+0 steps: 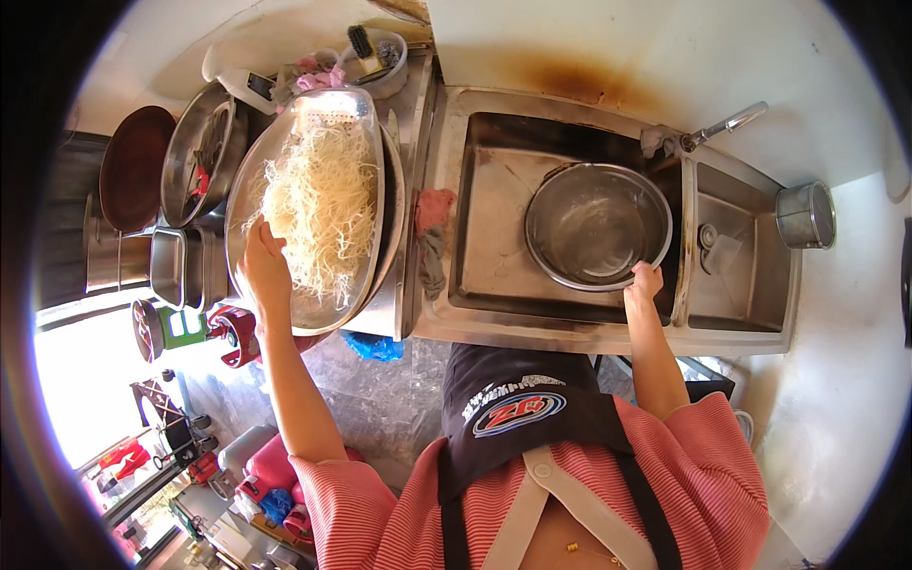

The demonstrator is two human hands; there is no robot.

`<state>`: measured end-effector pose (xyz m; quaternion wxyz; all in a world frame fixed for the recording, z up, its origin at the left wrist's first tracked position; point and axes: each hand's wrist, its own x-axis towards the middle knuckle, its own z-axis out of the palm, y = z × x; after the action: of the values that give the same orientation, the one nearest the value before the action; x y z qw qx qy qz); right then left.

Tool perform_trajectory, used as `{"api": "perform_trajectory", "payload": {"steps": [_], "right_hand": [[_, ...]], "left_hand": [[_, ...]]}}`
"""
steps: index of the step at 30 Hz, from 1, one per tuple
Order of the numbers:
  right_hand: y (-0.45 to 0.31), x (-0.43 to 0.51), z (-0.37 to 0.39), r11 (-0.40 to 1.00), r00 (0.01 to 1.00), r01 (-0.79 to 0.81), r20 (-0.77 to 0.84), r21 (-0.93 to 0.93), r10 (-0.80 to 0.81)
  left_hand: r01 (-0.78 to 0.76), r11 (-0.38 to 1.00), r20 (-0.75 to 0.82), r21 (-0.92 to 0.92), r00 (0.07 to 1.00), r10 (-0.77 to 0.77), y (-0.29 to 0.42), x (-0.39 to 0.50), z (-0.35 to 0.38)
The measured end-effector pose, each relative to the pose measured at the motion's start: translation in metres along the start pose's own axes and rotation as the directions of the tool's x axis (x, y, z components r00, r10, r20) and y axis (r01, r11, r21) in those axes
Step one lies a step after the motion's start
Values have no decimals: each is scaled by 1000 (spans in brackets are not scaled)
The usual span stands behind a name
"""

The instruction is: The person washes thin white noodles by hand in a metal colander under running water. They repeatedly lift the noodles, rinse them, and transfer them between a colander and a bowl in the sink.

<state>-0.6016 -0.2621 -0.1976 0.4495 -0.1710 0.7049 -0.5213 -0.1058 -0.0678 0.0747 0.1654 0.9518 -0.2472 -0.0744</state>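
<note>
My left hand is at the left edge of a heap of pale, thin shredded strands, its fingers partly curled; whether it grips any strands cannot be told. The heap lies in an oval metal tray with small holes, which rests on larger metal vessels. On the right, my right hand holds the near rim of a round steel basin. That basin is in the large sink and looks wet inside, perhaps with some water.
A faucet stands behind the small sink. Red and grey cloths lie on the sink's left rim. Metal pans, a dark oval tray and a tub with a brush stand at the left. A metal pot is at the right.
</note>
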Motion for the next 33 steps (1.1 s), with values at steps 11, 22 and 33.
{"api": "perform_trajectory", "payload": {"steps": [11, 22, 33], "right_hand": [[-58, -27, 20, 573, 829, 523, 220, -631, -514], [-192, -66, -31, -118, 22, 981, 700, -151, -714], [-170, 108, 10, 314, 409, 885, 896, -343, -173]], "left_hand": [[-559, 829, -254, -17, 804, 537, 48, -25, -3], [-942, 176, -93, -286, 210, 973, 238, -114, 137], [-959, 186, -209, -214, 231, 950, 270, -114, 181]]}}
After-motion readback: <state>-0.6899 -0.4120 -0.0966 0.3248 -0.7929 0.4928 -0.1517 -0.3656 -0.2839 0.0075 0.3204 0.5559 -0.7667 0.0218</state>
